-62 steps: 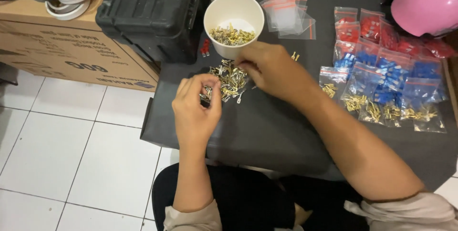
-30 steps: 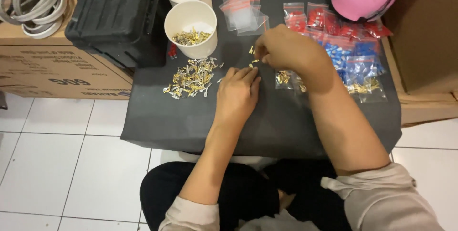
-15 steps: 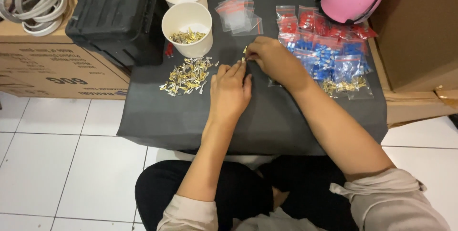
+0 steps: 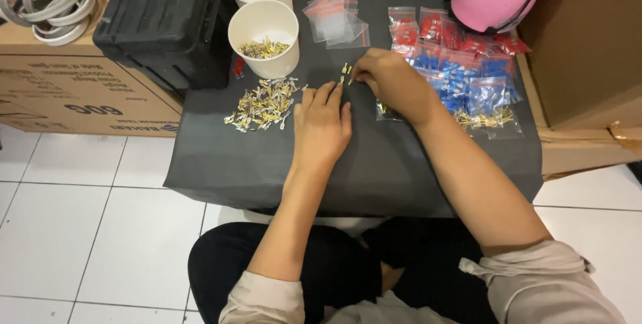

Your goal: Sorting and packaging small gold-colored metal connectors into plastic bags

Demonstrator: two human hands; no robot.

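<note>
terminals (image 4: 345, 72) just beside right hand (image 4: 391, 83)

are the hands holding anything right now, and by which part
The right hand pinches a small brass terminal at its fingertips; which end cannot be told. The left hand lies flat, holding nothing.

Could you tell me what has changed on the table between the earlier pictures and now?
The left hand left the pile of brass terminals and now lies flat beside the right hand, which has pulled back from the pile and now pinches a few small terminals at mid-cloth. The paper cup, the toolbox and the bags of blue connectors stayed put.
</note>
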